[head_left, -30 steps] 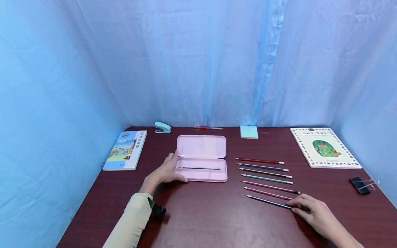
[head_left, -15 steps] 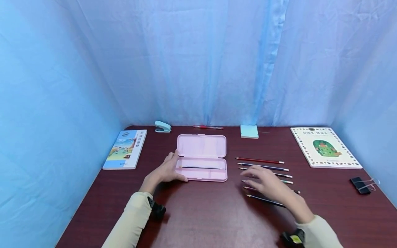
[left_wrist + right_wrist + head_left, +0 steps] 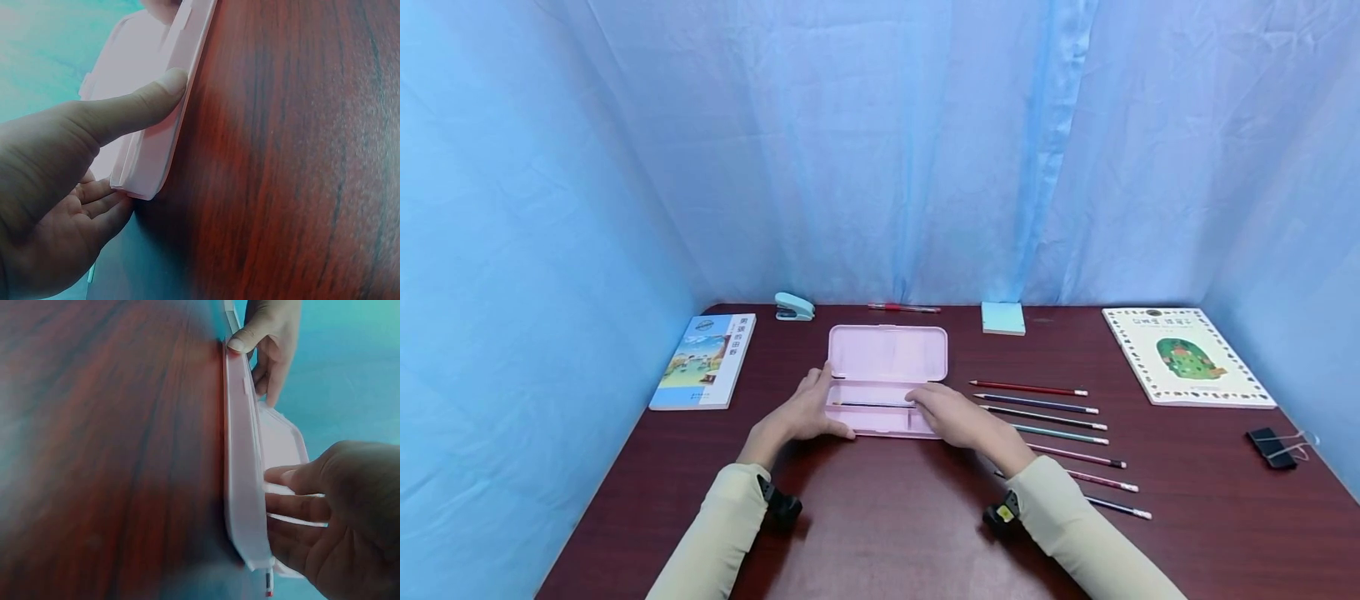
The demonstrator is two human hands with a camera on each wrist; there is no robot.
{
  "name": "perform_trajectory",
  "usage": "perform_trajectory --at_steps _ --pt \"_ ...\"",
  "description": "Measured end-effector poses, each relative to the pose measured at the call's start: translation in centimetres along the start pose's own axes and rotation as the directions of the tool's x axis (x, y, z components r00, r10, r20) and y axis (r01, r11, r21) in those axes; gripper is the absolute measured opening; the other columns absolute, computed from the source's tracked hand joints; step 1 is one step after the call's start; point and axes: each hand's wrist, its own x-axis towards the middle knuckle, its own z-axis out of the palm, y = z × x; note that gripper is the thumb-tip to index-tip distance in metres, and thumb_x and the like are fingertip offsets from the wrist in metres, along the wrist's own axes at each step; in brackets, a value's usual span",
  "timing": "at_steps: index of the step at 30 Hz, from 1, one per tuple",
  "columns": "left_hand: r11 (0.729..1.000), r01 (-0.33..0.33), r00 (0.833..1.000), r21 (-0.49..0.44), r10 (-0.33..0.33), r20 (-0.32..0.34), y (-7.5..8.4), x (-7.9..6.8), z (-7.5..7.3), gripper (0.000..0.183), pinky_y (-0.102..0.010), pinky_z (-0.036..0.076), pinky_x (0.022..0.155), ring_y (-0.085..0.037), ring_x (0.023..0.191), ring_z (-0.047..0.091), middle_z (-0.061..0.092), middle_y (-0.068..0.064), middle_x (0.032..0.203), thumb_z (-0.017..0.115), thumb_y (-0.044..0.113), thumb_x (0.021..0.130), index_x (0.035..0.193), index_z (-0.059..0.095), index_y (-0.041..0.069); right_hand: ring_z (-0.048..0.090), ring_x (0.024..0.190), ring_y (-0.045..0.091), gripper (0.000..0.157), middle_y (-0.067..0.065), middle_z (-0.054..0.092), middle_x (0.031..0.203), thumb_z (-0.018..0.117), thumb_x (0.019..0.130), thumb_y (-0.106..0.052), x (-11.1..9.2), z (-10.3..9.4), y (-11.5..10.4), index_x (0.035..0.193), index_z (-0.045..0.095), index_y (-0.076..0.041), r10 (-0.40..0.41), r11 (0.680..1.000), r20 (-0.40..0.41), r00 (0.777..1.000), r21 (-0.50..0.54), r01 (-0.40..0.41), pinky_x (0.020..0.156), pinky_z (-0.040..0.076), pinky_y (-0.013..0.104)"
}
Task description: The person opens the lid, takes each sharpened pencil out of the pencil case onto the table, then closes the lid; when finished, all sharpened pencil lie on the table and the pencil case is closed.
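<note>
The pink pencil case (image 3: 887, 354) lies open on the table, lid folded back. Inside its base is one dark pencil (image 3: 872, 405), point to the left. My left hand (image 3: 805, 412) holds the case by its left end; in the left wrist view the thumb presses the front wall and the other fingers lie around the corner. My right hand (image 3: 958, 417) reaches over the right part of the base, close to that pencil's right end. In the right wrist view its fingers (image 3: 297, 503) extend behind the case wall, which hides the tips; contact with the pencil cannot be made out.
Right of the case lie several pencils in a row, among them a red pencil (image 3: 1028, 388) and a green pencil (image 3: 1063, 434). Farther out are a stapler (image 3: 794, 307), a red pen (image 3: 904, 307), sticky notes (image 3: 1003, 317), two books (image 3: 703, 362) and a binder clip (image 3: 1270, 447).
My right hand has left the nearest dark pencil on the table, crossed leftward over the row and come into the pencil case. The left hand stays on the case.
</note>
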Motion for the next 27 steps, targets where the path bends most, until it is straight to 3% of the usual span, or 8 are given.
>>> perform_trajectory --at_steps 8,16,27 --pt "1.000 0.011 1.000 -0.014 -0.011 -0.002 -0.1 0.0 -0.1 0.126 -0.044 0.024 0.107 -0.027 0.133 0.020 0.018 -0.016 0.147 0.083 0.047 0.060 0.149 0.002 0.008 0.059 0.092 0.020 0.021 0.010 0.065 0.098 0.051 0.088 0.002 1.2 -0.7 0.1 0.102 0.066 -0.002 0.058 0.996 0.096 0.994 0.059 -0.063 0.085 0.046 0.038" --pt "1.000 -0.003 1.000 -0.009 0.003 -0.011 -0.2 0.1 0.2 0.126 -0.043 0.026 0.106 -0.027 0.129 0.024 0.022 -0.016 0.144 0.083 0.048 0.059 0.148 0.004 0.006 0.052 0.078 0.015 0.022 0.005 0.060 0.086 0.053 0.086 0.003 1.8 -1.3 0.3 0.097 0.068 -0.008 0.069 0.995 0.175 0.982 0.057 -0.080 0.073 0.045 0.032" --pt "1.000 0.005 1.000 -0.023 -0.005 -0.004 -0.1 -0.1 0.1 0.126 -0.044 0.025 0.106 -0.028 0.131 0.023 0.020 -0.016 0.145 0.082 0.048 0.060 0.149 0.002 0.007 0.054 0.077 0.014 0.029 0.003 0.062 0.082 0.056 0.078 0.008 1.7 -1.2 1.4 0.096 0.069 -0.011 0.013 0.989 0.125 0.992 0.143 -0.031 0.069 0.044 0.027"
